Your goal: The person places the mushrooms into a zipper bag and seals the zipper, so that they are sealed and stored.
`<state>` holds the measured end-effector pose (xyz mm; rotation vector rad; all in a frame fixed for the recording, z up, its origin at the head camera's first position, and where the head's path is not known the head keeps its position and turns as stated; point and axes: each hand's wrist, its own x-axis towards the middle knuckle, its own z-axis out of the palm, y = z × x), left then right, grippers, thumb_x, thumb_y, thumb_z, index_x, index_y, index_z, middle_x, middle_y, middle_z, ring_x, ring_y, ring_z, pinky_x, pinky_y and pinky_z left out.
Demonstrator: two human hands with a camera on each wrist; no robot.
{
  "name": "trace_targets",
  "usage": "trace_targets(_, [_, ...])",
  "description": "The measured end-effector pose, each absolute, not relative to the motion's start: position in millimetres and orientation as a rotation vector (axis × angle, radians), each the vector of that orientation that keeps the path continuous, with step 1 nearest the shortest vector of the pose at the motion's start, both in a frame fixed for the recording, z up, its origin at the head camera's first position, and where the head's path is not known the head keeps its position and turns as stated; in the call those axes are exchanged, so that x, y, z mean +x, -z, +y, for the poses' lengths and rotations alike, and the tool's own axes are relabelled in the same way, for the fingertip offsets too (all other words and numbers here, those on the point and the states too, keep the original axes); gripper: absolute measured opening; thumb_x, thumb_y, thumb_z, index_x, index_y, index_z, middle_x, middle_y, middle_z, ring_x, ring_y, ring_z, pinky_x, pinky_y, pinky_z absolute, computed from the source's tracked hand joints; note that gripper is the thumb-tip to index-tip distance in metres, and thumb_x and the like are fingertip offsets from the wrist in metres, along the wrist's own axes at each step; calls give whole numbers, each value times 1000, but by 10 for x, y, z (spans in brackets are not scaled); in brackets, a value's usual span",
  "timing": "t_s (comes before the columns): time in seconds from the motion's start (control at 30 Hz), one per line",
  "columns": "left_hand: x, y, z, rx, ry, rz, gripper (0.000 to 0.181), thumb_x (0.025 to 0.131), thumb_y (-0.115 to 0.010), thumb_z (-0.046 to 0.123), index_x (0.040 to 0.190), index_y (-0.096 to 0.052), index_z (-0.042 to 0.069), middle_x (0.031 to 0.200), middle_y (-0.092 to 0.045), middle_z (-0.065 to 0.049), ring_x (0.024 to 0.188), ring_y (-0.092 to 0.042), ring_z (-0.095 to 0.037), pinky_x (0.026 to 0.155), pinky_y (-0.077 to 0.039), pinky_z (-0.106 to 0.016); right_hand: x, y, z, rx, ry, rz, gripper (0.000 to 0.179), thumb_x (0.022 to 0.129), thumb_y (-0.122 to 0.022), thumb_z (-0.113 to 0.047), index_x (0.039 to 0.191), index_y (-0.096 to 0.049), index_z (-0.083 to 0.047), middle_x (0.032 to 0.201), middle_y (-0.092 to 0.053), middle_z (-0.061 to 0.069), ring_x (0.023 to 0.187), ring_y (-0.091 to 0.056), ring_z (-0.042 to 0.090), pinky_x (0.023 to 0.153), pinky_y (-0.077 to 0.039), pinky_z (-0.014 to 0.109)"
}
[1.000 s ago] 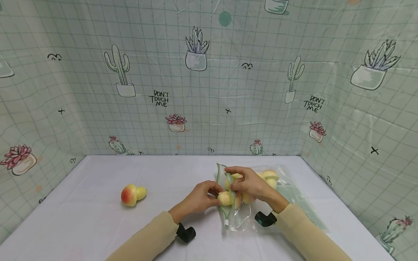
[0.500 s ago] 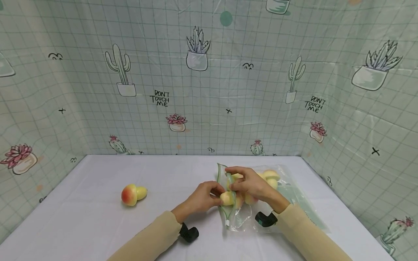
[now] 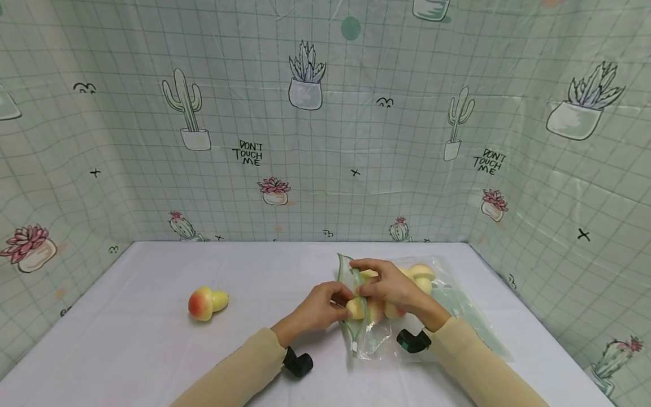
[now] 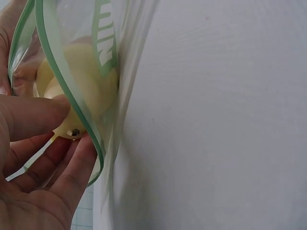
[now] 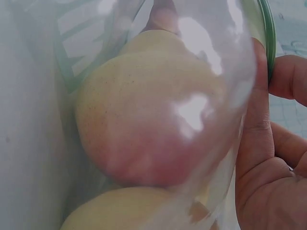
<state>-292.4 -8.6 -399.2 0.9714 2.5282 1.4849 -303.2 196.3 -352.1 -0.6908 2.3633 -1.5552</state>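
Observation:
A clear zip bag (image 3: 470,316) with green edges lies on its side, its mouth facing left. My left hand (image 3: 320,307) pinches a yellow mushroom-shaped piece (image 3: 356,309) by its stem end at that mouth. In the left wrist view the thumb and fingers hold the stem end (image 4: 73,132) just inside the green rim. My right hand (image 3: 389,287) pinches the bag's upper edge, keeping the mouth apart. Through the plastic in the right wrist view shows the piece's reddish cap (image 5: 148,124), above another pale piece (image 5: 124,208).
Several similar pieces, one with a pale cap (image 3: 421,271), lie inside the bag. A loose mushroom-shaped piece (image 3: 201,304) with a red-and-yellow cap rests at the left of the white table (image 3: 127,339). A printed curtain (image 3: 325,147) stands behind and at both sides.
My left hand has shifted slightly right, and the mushroom-shaped piece has slid farther into the bag. My right hand stays in place on the bag's edge.

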Motion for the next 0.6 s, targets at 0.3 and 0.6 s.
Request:
trace_targets(0.3, [-2883, 3960, -164, 939, -1481, 2522, 21, 82, -73, 3, 101, -66, 6, 100, -63, -3, 96, -64, -24, 76, -52, -22, -3041, 3532, 1956, -678, 1567, 2364, 59, 83, -69, -4, 139, -48, -7, 140, -45, 22, 80, -64, 15, 69, -53, 26])
trace_targets(0.6, [-2855, 3959, -328, 926, -1508, 2512, 23, 83, -72, 4, 104, -64, -1, 103, -63, -12, 95, -63, -26, 77, -52, -23, -3039, 3542, 1953, -655, 1570, 2360, 61, 83, -69, -5, 140, -46, -5, 142, -44, 19, 82, -63, 16, 68, -53, 27])
